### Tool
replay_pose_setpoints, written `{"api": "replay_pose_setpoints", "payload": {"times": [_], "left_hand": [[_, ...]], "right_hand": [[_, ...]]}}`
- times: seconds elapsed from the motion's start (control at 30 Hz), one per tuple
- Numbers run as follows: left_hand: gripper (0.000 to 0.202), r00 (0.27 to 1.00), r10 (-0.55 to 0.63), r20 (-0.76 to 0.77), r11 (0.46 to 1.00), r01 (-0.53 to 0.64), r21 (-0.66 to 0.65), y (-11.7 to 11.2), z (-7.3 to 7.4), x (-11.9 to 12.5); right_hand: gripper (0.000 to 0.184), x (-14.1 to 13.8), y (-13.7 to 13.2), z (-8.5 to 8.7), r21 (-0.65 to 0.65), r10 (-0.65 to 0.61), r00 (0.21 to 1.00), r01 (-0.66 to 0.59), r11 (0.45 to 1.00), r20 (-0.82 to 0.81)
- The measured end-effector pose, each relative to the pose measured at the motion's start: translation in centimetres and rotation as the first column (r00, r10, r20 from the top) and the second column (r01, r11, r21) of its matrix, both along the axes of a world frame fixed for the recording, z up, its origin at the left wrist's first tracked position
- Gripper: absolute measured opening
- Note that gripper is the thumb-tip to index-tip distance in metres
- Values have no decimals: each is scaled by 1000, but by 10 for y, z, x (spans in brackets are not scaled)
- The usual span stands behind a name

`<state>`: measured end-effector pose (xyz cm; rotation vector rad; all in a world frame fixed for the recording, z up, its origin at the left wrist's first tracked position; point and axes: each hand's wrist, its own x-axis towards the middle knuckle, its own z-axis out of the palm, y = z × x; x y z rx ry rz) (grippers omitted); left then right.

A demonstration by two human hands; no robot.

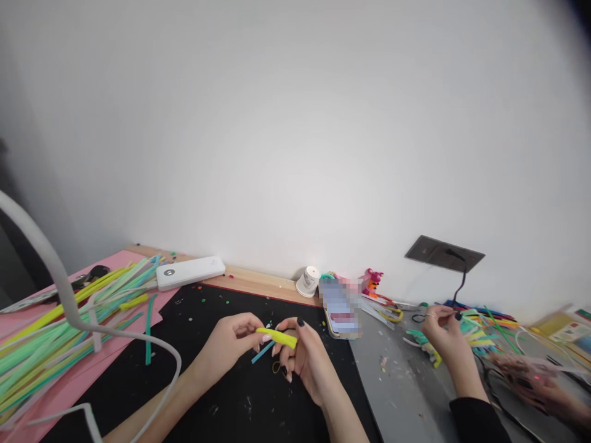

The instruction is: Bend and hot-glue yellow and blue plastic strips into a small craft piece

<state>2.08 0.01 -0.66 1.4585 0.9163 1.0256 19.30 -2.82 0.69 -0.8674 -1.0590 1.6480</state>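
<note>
A short, bright yellow craft strip (pixel 281 338), soft-looking and thick, is stretched between my two hands above the black mat. My left hand (pixel 235 337) pinches its left end between thumb and fingers. At the other end, the thumb and fingers of my right hand (pixel 307 357) are closed round it, palm turned up. A thin blue strip (pixel 262 352) pokes out slantwise below the yellow one, near the fingertips; which hand holds it, I cannot tell. Under my right hand's fingers a small yellow loop (pixel 276 367) shows against the mat.
Many coloured strips (pixel 60 344) lie on pink paper (pixel 122 258) at left, crossed by a white cable (pixel 69 301). Behind the black mat (pixel 221 394) are a white power bank (pixel 190 272), paper cup (pixel 308 282) and phone (pixel 340 314). A co-worker's hands (pixel 443 335) work at right.
</note>
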Motion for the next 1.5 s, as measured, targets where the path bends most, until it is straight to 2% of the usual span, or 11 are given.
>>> {"api": "replay_pose_setpoints", "payload": {"times": [0.07, 0.27, 0.37, 0.47, 0.53, 0.77, 0.93, 1.07, 1.17, 1.3, 1.5], "left_hand": [[14, 1000, 18, -16, 1000, -18, -13, 2, -2, 0], [21, 997, 29, -74, 999, -28, 24, 1, -5, 0], [27, 992, 7, -129, 992, 9, 127, -2, -2, 0], [26, 967, 1, -255, 955, 75, 287, -4, 1, -1], [26, 959, 8, -284, 940, 90, 329, -4, 2, -2], [26, 971, 16, -241, 964, 49, 262, -2, 2, -1], [28, 991, -53, -126, 998, 59, 39, -1, 2, 0], [33, 997, -77, -3, 992, 77, -105, 1, -1, 2], [31, 999, -33, -42, 998, 30, -63, 1, 0, 2], [25, 989, -1, -149, 997, 13, 75, -1, 4, 2], [27, 964, 7, -265, 979, 46, 197, -4, 3, 2]], "right_hand": [[31, 1, 1, 1, 49, -73, 997, 71, 996, 31], [23, 4, 3, -7, 119, -171, 970, 152, 981, 171], [25, 3, 4, -9, 112, -195, 959, 175, 978, 206], [27, 2, 4, -8, 91, -166, 960, 149, 985, 224], [29, 1, 3, -7, 72, -144, 967, 132, 989, 211], [31, 2, 1, -6, 18, -94, 988, 92, 996, 121], [29, 4, 1, -4, 16, -38, 997, 37, 999, 71], [31, 4, 1, -4, 18, -10, 999, 9, 1000, 48], [33, 2, 2, -4, 46, -46, 995, 42, 998, 91], [24, -1, 3, -6, 66, -145, 979, 137, 988, 141], [24, 1, 3, -7, 24, -166, 983, 165, 986, 74]]}}
